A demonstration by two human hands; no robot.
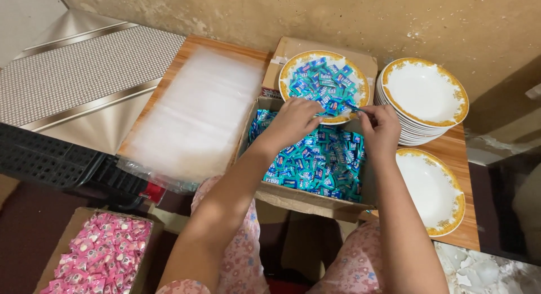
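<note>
— What are you holding right now?

— My right hand [380, 127] is pinching one blue wrapped candy [350, 106] between thumb and fingertip, at the near rim of the gold-rimmed plate [287, 68] heaped with the same candies.

— And the other hand?

— My left hand [293, 122] is curling, fingers half closed, touching the candies at that rim; whether it is gripping any, I cannot tell.

— What is lying around them?

— Directly beneath both hands a cardboard box [307, 199] of blue candies is sitting. Right of my right hand a stack of empty plates [426, 99] is standing, one single plate [434, 192] nearer me. Left of my left hand clear plastic bags [197, 111] are lying; a box of pink candies [98, 254] is sitting far lower left.
</note>
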